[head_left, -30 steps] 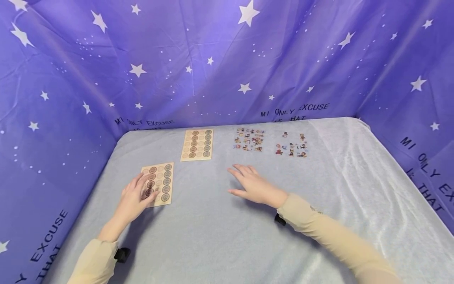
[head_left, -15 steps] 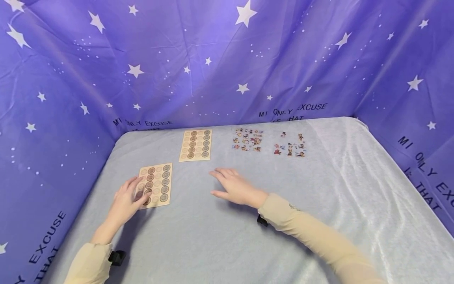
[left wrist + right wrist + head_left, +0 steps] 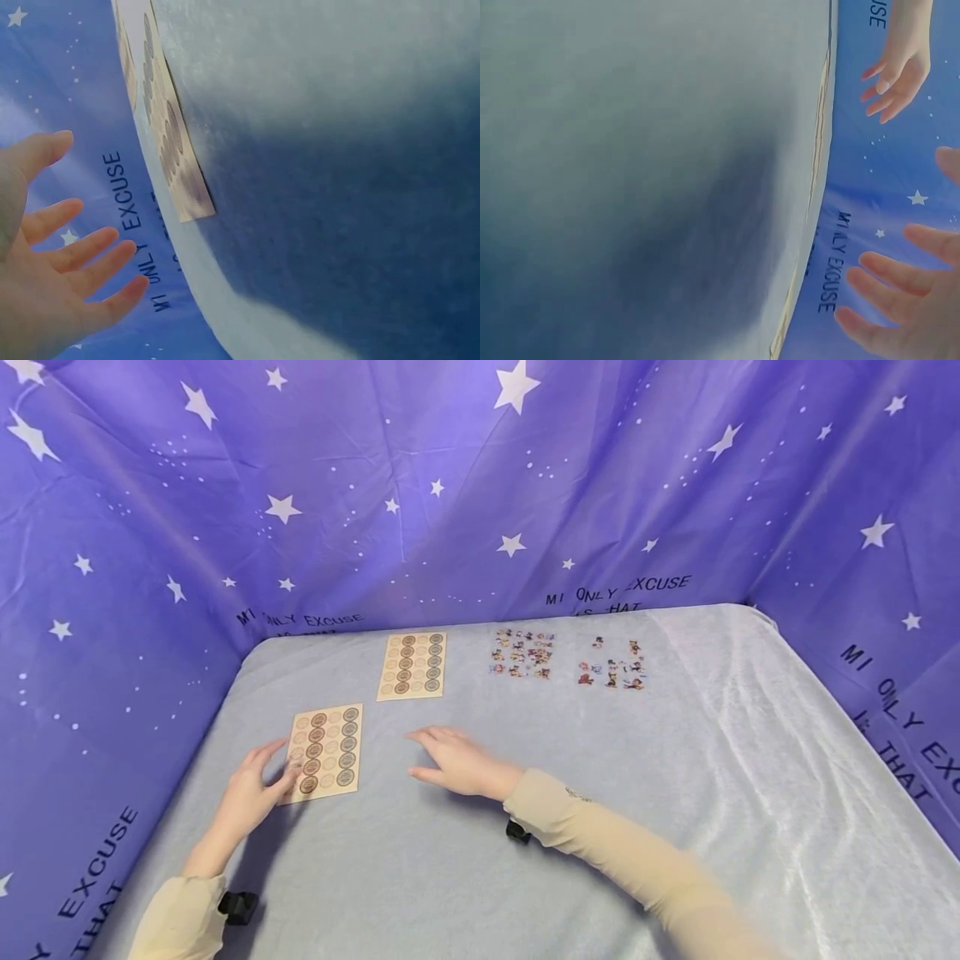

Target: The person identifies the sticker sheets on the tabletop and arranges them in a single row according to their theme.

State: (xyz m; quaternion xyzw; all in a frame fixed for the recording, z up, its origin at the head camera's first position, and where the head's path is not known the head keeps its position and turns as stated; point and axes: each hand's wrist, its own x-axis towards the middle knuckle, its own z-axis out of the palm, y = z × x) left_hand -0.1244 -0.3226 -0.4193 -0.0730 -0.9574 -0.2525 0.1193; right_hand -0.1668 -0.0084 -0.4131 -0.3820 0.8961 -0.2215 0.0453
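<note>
In the head view a cream sheet of round stickers [image 3: 330, 747], printed in columns of brown and grey circles, lies flat on the left of the table. My left hand [image 3: 251, 787] hovers by its left edge, thumb and fingers spread, overlapping that edge in this view. The left wrist view shows the same hand [image 3: 71, 262] with relaxed fingers and nothing between them. To the right of the sheet is my right hand [image 3: 461, 764], above the cloth with loosely extended fingers pointing toward the sheet. Its fingers [image 3: 885, 304] are apart and hold nothing in the right wrist view.
A second cream sticker sheet [image 3: 412, 666] lies farther back. Two clear sheets of small colourful figures, a fuller one [image 3: 522, 654] and a sparser one [image 3: 612, 664], lie at the back right. A starry purple curtain [image 3: 450, 460] encloses the grey-blue cloth-covered table [image 3: 420, 877].
My right hand has moved left over the table toward the near sticker sheet. My left hand has shifted left, uncovering more of that sheet. The head view has turned slightly.
</note>
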